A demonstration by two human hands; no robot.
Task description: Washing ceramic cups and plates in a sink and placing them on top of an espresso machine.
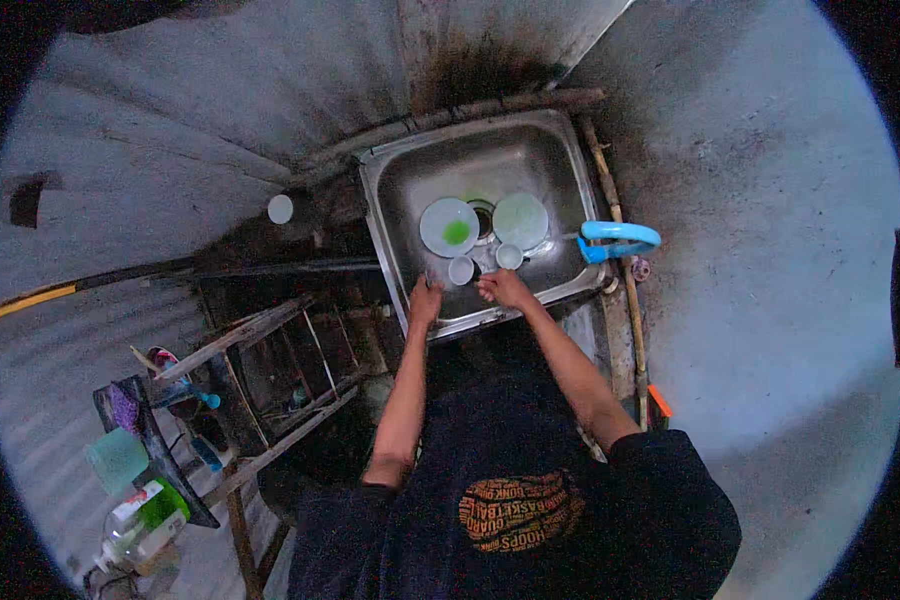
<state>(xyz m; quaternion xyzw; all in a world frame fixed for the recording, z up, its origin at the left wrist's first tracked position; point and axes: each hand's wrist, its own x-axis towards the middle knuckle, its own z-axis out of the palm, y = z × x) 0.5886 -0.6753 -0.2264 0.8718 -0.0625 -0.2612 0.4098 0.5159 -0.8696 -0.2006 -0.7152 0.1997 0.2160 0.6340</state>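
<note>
A stainless steel sink (487, 161) lies before me. In it a white plate (436, 217) with a bright green patch sits left of the drain (484, 217). To the drain's right is a pale, greenish plate (521, 217). Two small white cups stand nearer to me, a left cup (461, 270) and a right cup (508, 256). My left hand (425, 300) is low over the sink's front left corner, left of the cups. My right hand (501, 289) has its fingers curled just below the cups. Whether either hand grips something is too small to make out.
A light blue curved faucet or hose (619, 238) hangs at the sink's right edge, beside a bamboo pole (630, 330). At left are a wooden ladder-like rack (270, 435), a green tub (116, 459) and a clear bottle (146, 525) with green liquid. Corrugated sheet walls stand behind.
</note>
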